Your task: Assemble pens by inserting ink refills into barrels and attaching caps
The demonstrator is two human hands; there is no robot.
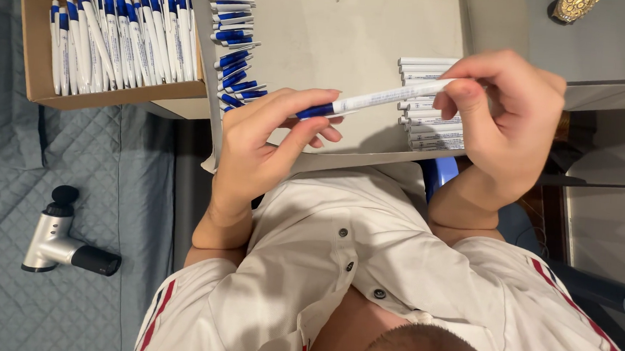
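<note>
A pen (pixel 388 96) with a white barrel and a blue end is held level between both hands, above a pale board (pixel 337 38) on my lap. My left hand (pixel 259 146) pinches the blue end between thumb and fingers. My right hand (pixel 507 116) grips the white barrel's other end. Just under my right hand lies a stack of white pen barrels (pixel 430 125). A row of blue-and-white pen parts (pixel 234 42) lies along the board's left edge.
A cardboard box (pixel 37 83) full of several finished blue-and-white pens stands at the upper left. A grey and black massage gun (pixel 58 242) lies on a blue quilted cover at the left. A gold-coloured round object (pixel 573 7) sits on the grey surface at the top right.
</note>
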